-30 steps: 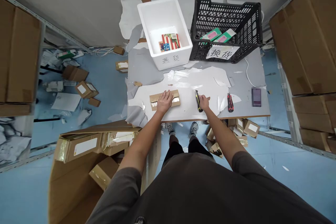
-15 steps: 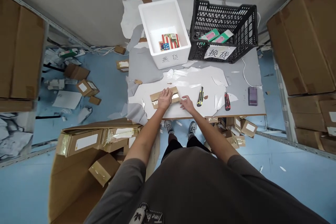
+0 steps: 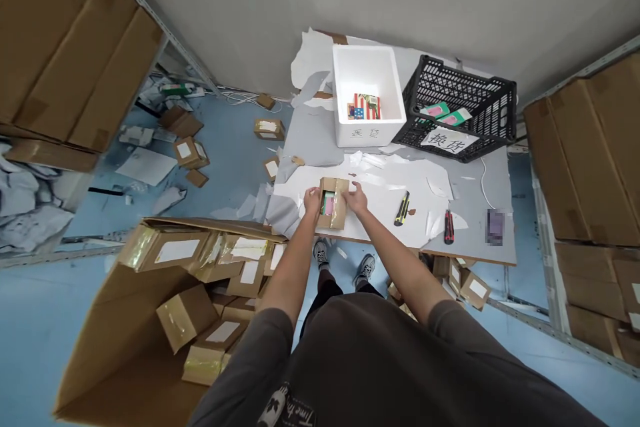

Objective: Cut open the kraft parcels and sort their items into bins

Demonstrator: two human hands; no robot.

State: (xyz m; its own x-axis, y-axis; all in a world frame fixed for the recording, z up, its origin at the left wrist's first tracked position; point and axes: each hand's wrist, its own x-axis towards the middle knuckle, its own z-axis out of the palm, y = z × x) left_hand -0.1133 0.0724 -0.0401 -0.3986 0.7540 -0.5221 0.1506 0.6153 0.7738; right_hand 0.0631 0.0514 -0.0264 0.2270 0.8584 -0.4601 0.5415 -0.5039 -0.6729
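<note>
A small cardboard box (image 3: 338, 217) stands at the front edge of the table, turned with its long side toward me. Its top is parted, and a pink and green package (image 3: 329, 204) shows inside. At the box's left edge my left hand (image 3: 313, 201) is closed on the cardboard. My right hand (image 3: 356, 200) grips the flap on the right side, fingers bent. To the right lie a yellow and black utility knife (image 3: 402, 208) and a red and black utility knife (image 3: 449, 227).
Behind are a white foam box (image 3: 370, 133) holding a striped package and a black crate (image 3: 463, 90) with green and pink packages. A large carton (image 3: 110, 347) of taped parcels stands at my left. A purple pixelated object (image 3: 495, 227) lies on the table's right.
The cardboard box has been turned and its top opened, showing the package inside. My left hand has moved from its top to its left edge, and my right hand now grips the right flap.
</note>
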